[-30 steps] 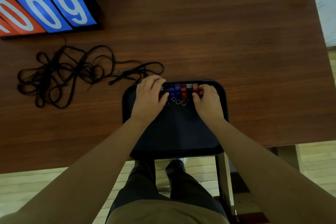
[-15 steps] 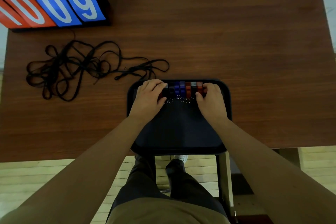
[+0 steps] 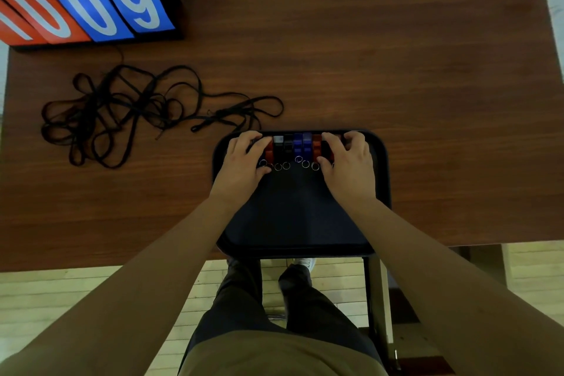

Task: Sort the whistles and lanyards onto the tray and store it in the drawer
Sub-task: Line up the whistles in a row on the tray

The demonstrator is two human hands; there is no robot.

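A row of red, black and blue whistles point(image 3: 297, 146) lies along the far edge of the dark tray point(image 3: 299, 217) at centre frame. The left hand point(image 3: 244, 162) and right hand point(image 3: 348, 165) bracket the row's ends, fingers curled narrowly over the end whistles. Tangled black lanyards point(image 3: 128, 110) lie on the worktop point(image 3: 396, 70) at upper left.

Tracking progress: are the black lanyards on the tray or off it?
Off: the tangled black lanyards lie on the brown wooden table, left of the dark plastic tray.
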